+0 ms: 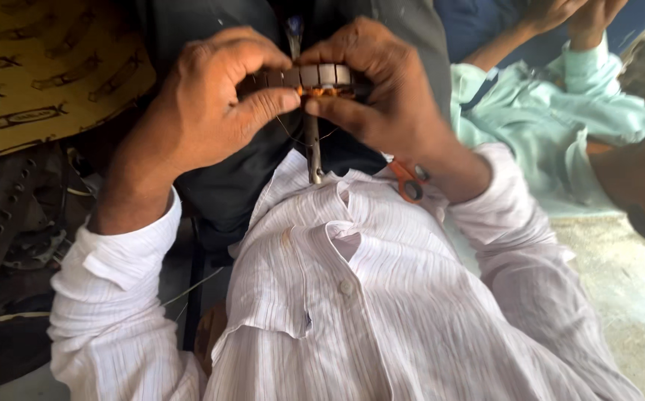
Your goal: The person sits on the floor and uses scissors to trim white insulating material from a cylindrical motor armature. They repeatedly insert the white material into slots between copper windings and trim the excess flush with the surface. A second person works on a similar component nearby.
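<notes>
Above lap, left hand (pixel 203 104) and right hand (pixel 382 89) pinch stator (pixel 315 76) between curled fingers; shaft (pixel 313 156) hangs below. Best kept level, thumbs steady near copper winding. Scissors (pixel 409 180) under right wrist.

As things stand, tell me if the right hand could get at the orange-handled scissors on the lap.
Probably yes, but not freely: the right hand is gripping the ring-shaped metal motor core together with the left hand. The orange-handled scissors lie just under its wrist, uncovered.
</notes>
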